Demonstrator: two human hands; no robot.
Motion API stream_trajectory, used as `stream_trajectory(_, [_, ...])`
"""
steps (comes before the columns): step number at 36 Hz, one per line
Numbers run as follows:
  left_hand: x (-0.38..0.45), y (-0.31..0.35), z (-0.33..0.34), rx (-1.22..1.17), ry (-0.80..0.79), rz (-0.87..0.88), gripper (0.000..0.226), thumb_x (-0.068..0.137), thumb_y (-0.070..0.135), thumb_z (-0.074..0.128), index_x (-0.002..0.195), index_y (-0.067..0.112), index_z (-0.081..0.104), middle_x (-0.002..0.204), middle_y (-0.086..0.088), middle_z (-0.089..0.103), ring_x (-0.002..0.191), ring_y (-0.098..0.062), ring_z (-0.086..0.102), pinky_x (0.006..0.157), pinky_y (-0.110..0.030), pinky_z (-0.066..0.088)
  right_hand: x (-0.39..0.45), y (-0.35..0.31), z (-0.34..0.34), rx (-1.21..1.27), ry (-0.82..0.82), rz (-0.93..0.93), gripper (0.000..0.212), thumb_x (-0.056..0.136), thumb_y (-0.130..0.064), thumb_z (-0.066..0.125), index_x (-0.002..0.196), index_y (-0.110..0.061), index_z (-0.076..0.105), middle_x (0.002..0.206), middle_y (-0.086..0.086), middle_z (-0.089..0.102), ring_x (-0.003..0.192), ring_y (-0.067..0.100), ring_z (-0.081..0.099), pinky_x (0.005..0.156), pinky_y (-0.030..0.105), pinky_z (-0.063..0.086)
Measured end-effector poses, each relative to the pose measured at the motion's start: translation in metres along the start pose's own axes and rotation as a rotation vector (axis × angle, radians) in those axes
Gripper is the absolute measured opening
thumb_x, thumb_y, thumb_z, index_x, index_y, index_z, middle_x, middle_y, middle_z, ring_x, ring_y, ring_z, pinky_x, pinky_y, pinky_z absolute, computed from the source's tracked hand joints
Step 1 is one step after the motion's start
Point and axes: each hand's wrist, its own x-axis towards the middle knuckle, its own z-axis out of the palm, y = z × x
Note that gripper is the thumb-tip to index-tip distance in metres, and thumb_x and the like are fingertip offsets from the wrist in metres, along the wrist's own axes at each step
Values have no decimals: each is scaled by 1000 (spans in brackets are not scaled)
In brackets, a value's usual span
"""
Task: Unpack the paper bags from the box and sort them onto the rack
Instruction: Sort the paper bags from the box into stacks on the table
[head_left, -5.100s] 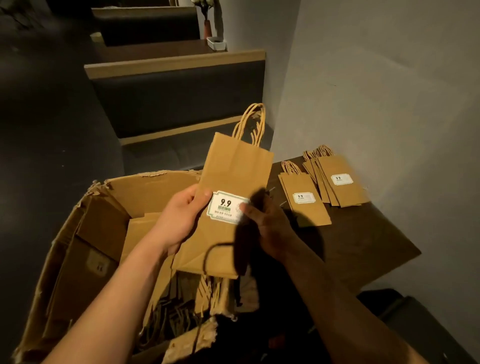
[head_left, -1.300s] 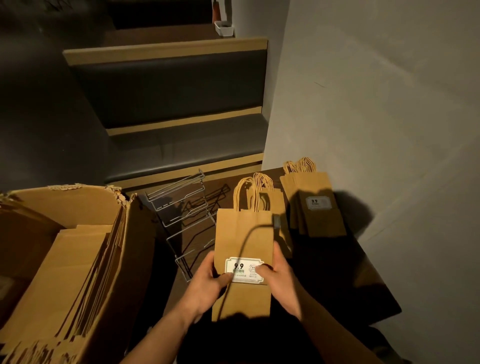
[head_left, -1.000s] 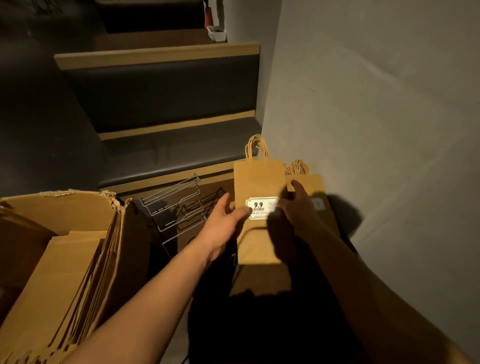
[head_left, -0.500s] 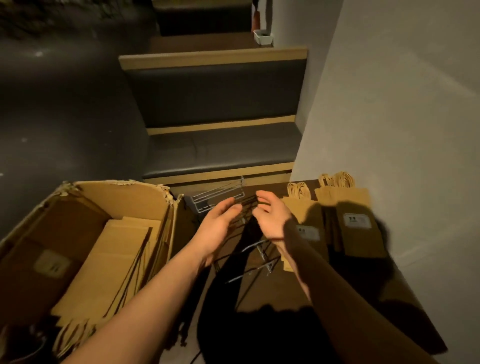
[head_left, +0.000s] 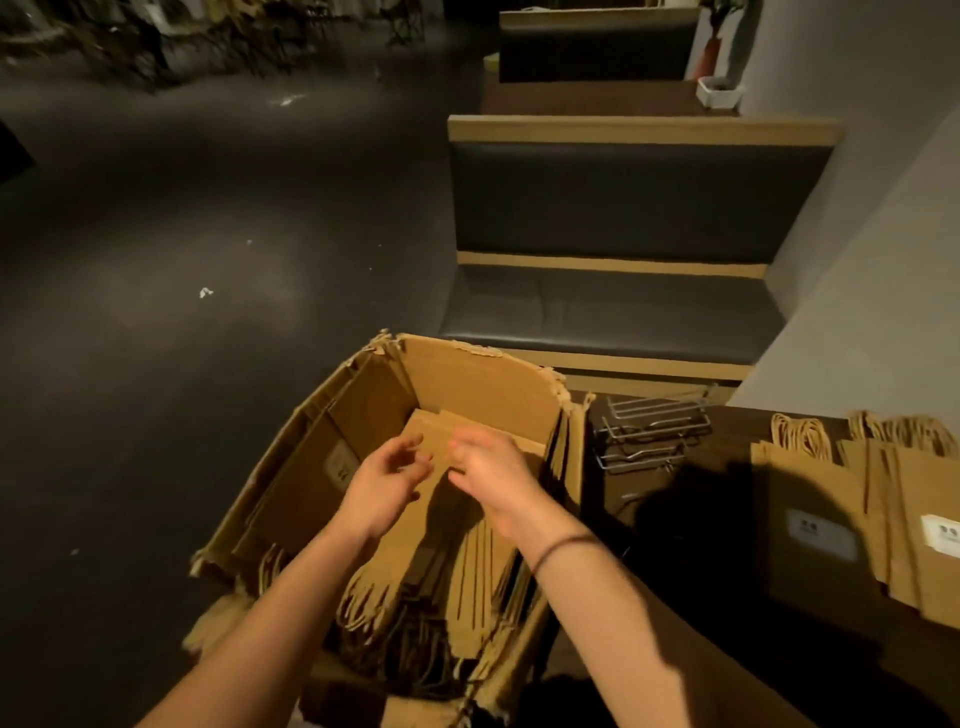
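A torn cardboard box (head_left: 483, 384) stands open at the centre, packed with flat brown paper bags (head_left: 478, 566) whose twisted handles point toward me. My left hand (head_left: 382, 486) and my right hand (head_left: 491, 475) hover side by side over the bags in the box, fingers relaxed and holding nothing. A wire rack (head_left: 649, 434) lies on the dark table (head_left: 727, 519) just right of the box. Further right, labelled paper bags (head_left: 815, 525) lie flat in overlapping piles on the table.
A dark padded bench seat (head_left: 608, 306) with wood trim runs behind the box and table. A grey wall (head_left: 872, 260) borders the table on the right. Dark floor (head_left: 182, 312) stretches to the left.
The bag both hands held has been laid on the piles at the right. Both hands, now holding nothing, have swung left from the rack to above the box.
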Motion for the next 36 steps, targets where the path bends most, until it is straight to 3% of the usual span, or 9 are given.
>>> stream_trajectory(4, [18, -52, -37, 297, -161, -193, 71, 86, 32, 72, 147, 27, 36, 137, -3, 51, 115, -17, 55, 85, -28, 50, 19, 25, 47, 2, 51, 269, 31, 93, -7, 50, 123, -6, 55, 104, 5, 58, 99, 20, 57, 97, 36, 48])
stream_trajectory(9, [30, -105, -52, 686, -347, -226, 129, 47, 91, 62, 153, 33, 17, 156, -11, 27, 139, -32, 34, 112, -48, 37, 27, 68, 69, -201, 210, 382, 43, 96, -15, 47, 137, -5, 46, 137, 13, 51, 124, 25, 51, 96, 31, 44])
stream_trajectory(13, [25, -115, -49, 845, -430, -170, 114, 67, 80, 61, 155, 37, 2, 163, -10, -8, 148, -39, 0, 118, -53, 17, 28, 90, 79, -217, 314, 339, 50, 98, -15, 48, 146, -10, 37, 143, 10, 47, 132, 27, 45, 107, 34, 38])
stream_trajectory(16, [28, -120, -48, 848, -455, -168, 116, 68, 81, 59, 154, 37, -4, 162, -12, -13, 148, -42, -3, 118, -57, 16, 25, 93, 83, -245, 337, 236, 51, 98, -12, 49, 148, -11, 36, 149, 4, 42, 127, 19, 50, 87, 15, 48])
stream_trajectory(18, [32, -122, -49, 874, -462, -156, 111, 71, 81, 54, 155, 36, -4, 162, -14, -10, 147, -43, 1, 116, -57, 19, 25, 98, 85, -193, 345, 177, 49, 98, -8, 48, 146, -13, 38, 146, 1, 45, 95, 1, 57, 54, 2, 45])
stream_trajectory(19, [33, -123, -48, 890, -439, -140, 107, 74, 81, 51, 155, 35, -2, 162, -14, -5, 146, -43, 5, 115, -56, 22, 24, 99, 85, -170, 353, 148, 48, 98, -6, 48, 144, -15, 41, 144, 0, 47, 87, -4, 54, 50, 3, 43])
stream_trajectory(27, [49, -132, -65, 700, -345, -103, 70, 89, 67, 38, 150, 39, 18, 147, -9, 44, 124, -28, 52, 105, -47, 43, 23, 105, 89, -78, 283, 23, 40, 97, -1, 47, 134, -16, 51, 130, -3, 59, 114, 12, 58, 91, 23, 51])
stream_trajectory(33, [43, -122, -73, 720, -415, -66, 86, 84, 77, 39, 154, 35, 11, 151, -10, 39, 132, -30, 47, 105, -44, 40, 27, 114, 99, 29, 249, 19, 46, 92, 7, 52, 131, -17, 52, 127, 5, 56, 101, 14, 61, 72, 22, 56])
stream_trajectory(36, [42, -121, -76, 724, -388, 19, 66, 96, 57, 37, 153, 32, 17, 125, -10, 63, 106, -23, 63, 93, -38, 52, 27, 126, 107, 28, 245, 41, 49, 92, 9, 51, 135, -15, 48, 123, 9, 55, 90, 18, 63, 70, 26, 57])
